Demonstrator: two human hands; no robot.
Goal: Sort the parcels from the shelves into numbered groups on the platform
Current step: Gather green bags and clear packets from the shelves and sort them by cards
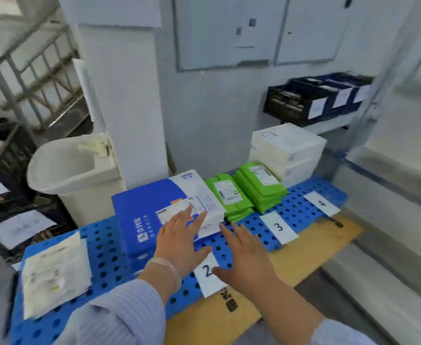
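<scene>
Your left hand (179, 241) and right hand (248, 257) spread flat, grip empty, at the white parcel (199, 192) atop the blue box (139, 215) on the platform (100, 257). A careless nudge could slide it into the neighbouring green parcels (232, 197).

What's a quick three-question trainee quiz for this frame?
1. True or false: the left hand and the right hand are both open, gripping nothing.
2. Which parcels are stacked behind label 3? A red, B green, C black.
3. Fill in: the white boxes stand behind the label numbered ___.
Key: 1 true; 2 B; 3 4.
</scene>
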